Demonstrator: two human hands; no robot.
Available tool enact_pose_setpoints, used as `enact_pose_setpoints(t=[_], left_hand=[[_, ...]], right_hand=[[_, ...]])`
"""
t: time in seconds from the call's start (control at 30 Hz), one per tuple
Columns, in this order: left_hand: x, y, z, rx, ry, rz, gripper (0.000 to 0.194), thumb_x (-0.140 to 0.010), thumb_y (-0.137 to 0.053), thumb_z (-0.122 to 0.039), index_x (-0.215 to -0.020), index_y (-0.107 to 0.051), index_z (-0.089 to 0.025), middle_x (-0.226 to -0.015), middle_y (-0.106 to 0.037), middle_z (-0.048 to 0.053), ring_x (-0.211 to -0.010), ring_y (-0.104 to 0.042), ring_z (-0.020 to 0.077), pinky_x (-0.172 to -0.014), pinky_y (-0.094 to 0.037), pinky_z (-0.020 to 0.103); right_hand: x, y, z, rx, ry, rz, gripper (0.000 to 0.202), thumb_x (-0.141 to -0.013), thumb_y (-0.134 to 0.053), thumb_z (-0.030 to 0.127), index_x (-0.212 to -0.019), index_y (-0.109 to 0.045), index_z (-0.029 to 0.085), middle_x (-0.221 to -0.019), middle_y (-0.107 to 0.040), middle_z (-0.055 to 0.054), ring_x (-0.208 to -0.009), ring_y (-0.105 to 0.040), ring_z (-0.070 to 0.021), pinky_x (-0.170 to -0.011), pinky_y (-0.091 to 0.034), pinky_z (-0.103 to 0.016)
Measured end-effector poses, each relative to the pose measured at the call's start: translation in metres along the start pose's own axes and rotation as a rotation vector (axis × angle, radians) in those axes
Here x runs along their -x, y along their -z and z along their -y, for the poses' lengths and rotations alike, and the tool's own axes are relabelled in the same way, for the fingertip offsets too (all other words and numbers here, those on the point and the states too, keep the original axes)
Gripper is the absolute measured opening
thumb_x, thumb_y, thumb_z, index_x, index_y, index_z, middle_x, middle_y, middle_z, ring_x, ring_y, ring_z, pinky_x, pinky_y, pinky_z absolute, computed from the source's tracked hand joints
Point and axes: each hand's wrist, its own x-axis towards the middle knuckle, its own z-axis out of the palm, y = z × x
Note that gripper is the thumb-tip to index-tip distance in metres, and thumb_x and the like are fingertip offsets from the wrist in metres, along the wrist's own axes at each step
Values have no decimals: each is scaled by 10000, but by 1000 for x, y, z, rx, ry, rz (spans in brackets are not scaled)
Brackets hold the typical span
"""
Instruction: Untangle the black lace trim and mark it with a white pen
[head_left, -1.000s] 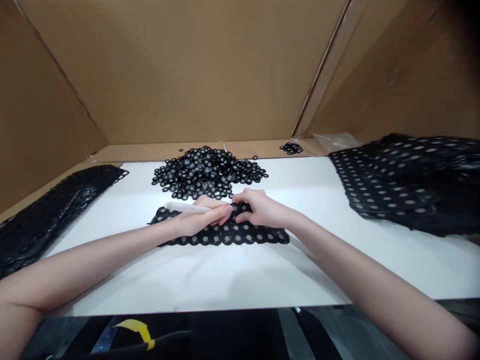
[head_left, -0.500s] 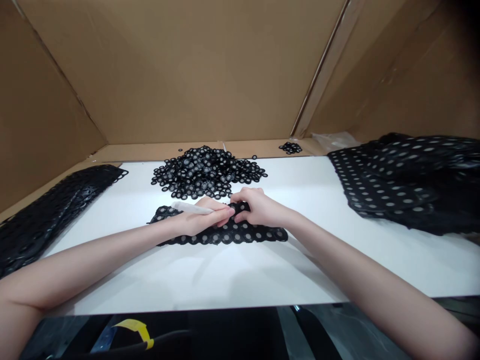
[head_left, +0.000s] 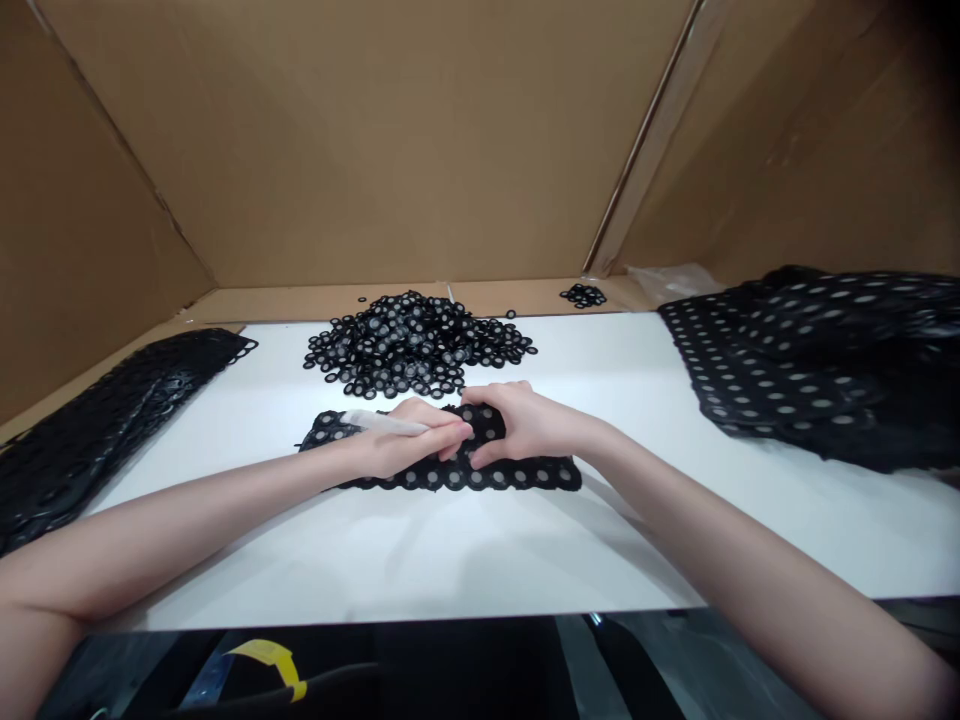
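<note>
On the white board lies a black strip dotted with rows of pale round spots. Its middle is partly hidden under both hands. My left hand is closed around a slim white pen-like tool, with its fingertips at the strip; the tool's tip is hidden. My right hand grips the strip's upper part, thumb on the near side and fingers curled over the far edge. Just behind the hands rises a heap of small black rings with pale centres.
A black sheet of linked rings lies at the left. At the right is a crumpled black dotted sheet, with clear plastic behind it. A small ring pile sits by the cardboard wall. Yellow tape shows below the board.
My right hand's thumb and fingers have spread wider, showing more of the strip between them. My left hand has shifted slightly right and down with the white tool.
</note>
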Motion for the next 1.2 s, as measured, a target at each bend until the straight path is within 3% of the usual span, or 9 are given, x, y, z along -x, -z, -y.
enact_pose_setpoints(t=[0.2,0.4,0.77,1.2], left_hand=[[10,3,-6,105,-68,-106,457,-959,-364,-341,-566,-483,-140,-535,-427,-31,-546,-414,87,-580,-327,219],[12,-2,-8,97,-42,-6,453,-954,-391,-363,-579,-511,-139,-537,-454,-27,-538,-422,87,-569,-341,214],[11,-4,-10,26,-101,55,441,-977,-365,-317,-604,-516,-137,-577,-513,-19,-561,-445,80,-604,-359,202],[10,-2,-9,83,-69,130,476,-978,-373,-337,-564,-488,-133,-563,-496,-23,-540,-417,73,-579,-337,209]], right_hand=[[0,1,-3,-121,66,-13,420,-580,-817,337,-845,-521,200,-864,-569,7,-832,-517,-192,-713,-365,-275],[-1,3,-4,-170,89,-12,412,-546,-831,316,-814,-544,188,-807,-531,22,-795,-489,-171,-660,-354,-249],[0,3,-2,-153,122,-22,421,-555,-820,290,-874,-569,178,-807,-533,21,-791,-492,-167,-663,-359,-249],[2,3,2,-169,159,-21,436,-580,-797,240,-951,-579,169,-855,-577,2,-806,-516,-170,-692,-385,-258]])
